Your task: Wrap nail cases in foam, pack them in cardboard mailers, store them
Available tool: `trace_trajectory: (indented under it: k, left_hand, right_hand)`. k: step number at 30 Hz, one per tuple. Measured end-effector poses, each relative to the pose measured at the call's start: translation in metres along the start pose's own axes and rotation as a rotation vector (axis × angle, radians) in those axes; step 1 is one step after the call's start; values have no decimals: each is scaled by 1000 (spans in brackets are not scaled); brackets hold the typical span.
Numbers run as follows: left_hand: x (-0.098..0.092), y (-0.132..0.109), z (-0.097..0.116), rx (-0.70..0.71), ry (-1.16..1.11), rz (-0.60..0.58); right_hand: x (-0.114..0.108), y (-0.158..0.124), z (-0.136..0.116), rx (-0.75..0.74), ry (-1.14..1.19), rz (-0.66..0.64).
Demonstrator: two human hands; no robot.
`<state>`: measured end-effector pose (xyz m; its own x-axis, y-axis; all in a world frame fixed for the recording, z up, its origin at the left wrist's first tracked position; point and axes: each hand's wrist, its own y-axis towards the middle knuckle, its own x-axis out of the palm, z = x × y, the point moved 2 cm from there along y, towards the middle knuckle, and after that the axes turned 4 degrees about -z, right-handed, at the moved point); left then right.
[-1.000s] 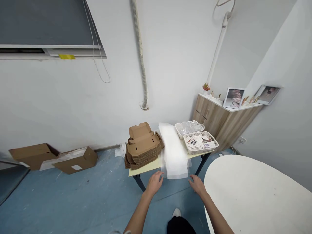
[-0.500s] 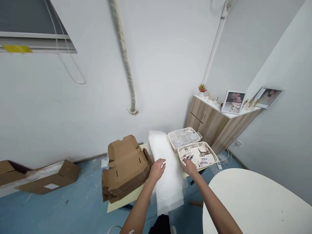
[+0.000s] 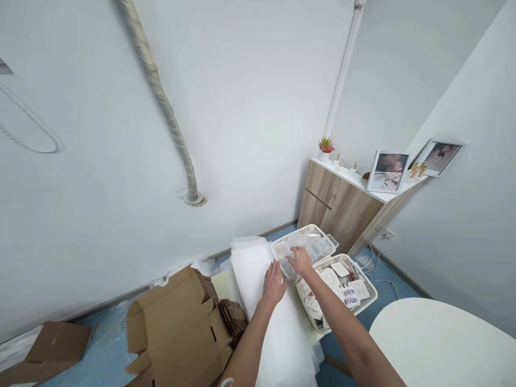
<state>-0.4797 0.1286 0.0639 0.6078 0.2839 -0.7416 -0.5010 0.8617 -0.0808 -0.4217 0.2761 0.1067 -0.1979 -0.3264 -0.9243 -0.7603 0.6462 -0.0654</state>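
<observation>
Several clear packets (image 3: 320,247) lie in the far basket (image 3: 310,229) on the right side of the bench (image 3: 224,286). The right hand (image 3: 300,261) is over them with its fingers bent; whether it pinches one, I cannot tell. The left hand (image 3: 274,286) has its fingers straight and its thumb apart, just beside that basket's left edge, over the white sheets (image 3: 250,269). The near basket (image 3: 368,302) holds cards (image 3: 331,277), and flattened cardboard boxes (image 3: 177,328) lie at the left.
</observation>
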Motion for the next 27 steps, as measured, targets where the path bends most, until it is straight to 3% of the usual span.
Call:
trace_trajectory:
  k: [3, 7, 12, 17, 21, 24, 27]
  left_hand:
    - [6, 12, -10, -93, 21, -43]
    - [11, 9, -27, -159, 24, -74]
    - [13, 1, -39, -186, -75, -63]
    - [12, -4, -33, -173, -138, -72]
    - [10, -7, -29, -155, -242, -35]
    - [5, -3, -26, -181, -450, 41]
    - [-2, 4, -14, -239, -820, 93]
  right_hand:
    - [19, 20, -15, 28, -30, -52]
    - [42, 33, -25, 106, -82, -49]
    - [53, 37, -31, 156, -29, -3]
    - [43, 36, -38, 171, 6, 97]
    - [31, 36, -40, 120, 117, 70]
    - [19, 30, -31, 113, 293, 121]
    - [2, 14, -12, 83, 551, 200]
